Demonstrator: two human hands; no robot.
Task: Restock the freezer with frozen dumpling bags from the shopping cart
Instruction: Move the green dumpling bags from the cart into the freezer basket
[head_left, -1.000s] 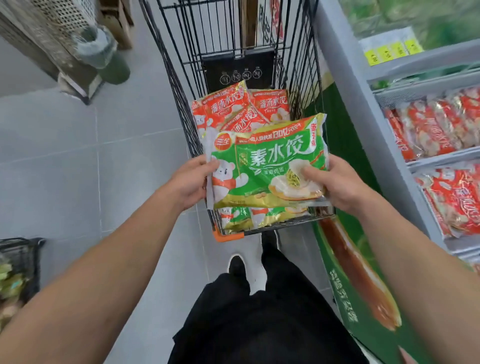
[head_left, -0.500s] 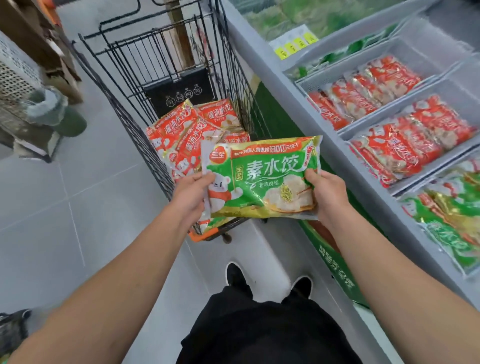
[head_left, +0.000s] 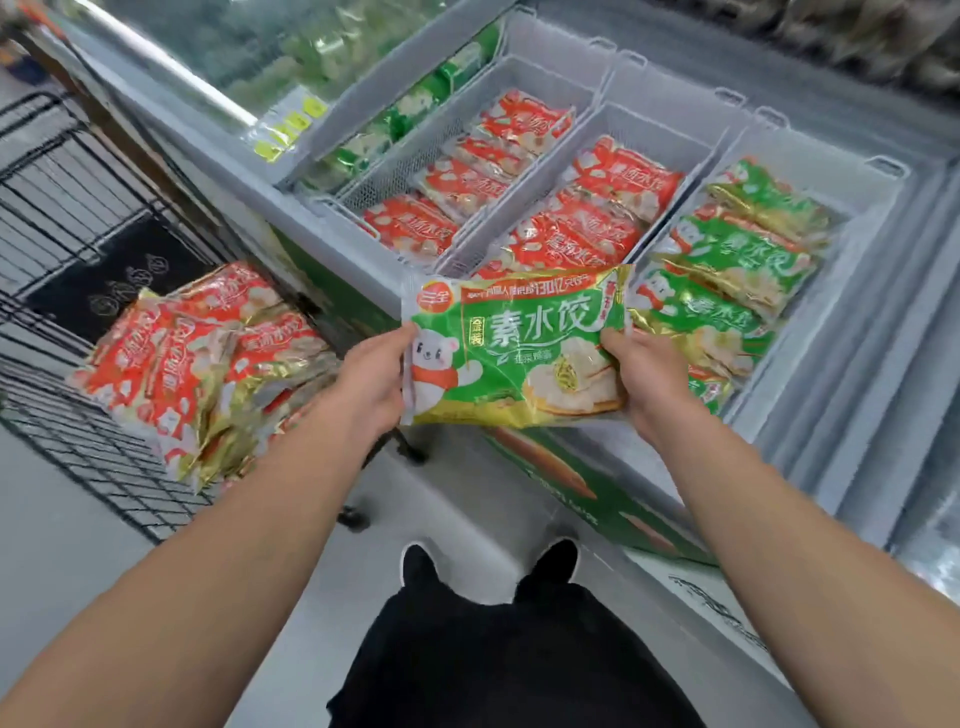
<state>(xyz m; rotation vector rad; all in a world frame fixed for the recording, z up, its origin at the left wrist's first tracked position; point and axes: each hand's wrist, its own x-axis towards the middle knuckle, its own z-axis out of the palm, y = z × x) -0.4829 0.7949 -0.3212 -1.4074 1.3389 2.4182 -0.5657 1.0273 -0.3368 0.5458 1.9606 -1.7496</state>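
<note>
Left hand (head_left: 371, 382) grips left edge of green dumpling bag (head_left: 511, 348), fingers curled round it; right hand (head_left: 647, 387) pinches right edge. Bag held over freezer (head_left: 332, 208) rim, beside shopping cart (head_left: 78, 218).

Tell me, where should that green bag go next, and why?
Probably forward and right, into the basket of green bags. Both the left hand and right hand hold the green bag near it; the middle baskets hold red bags.

Green dumpling bag (head_left: 519, 353) up, face-on, over the freezer's (head_left: 857, 364) front rim!
Red bags (head_left: 208, 364) piled in the shopping cart (head_left: 78, 452); green and red rows fill the freezer baskets.
</note>
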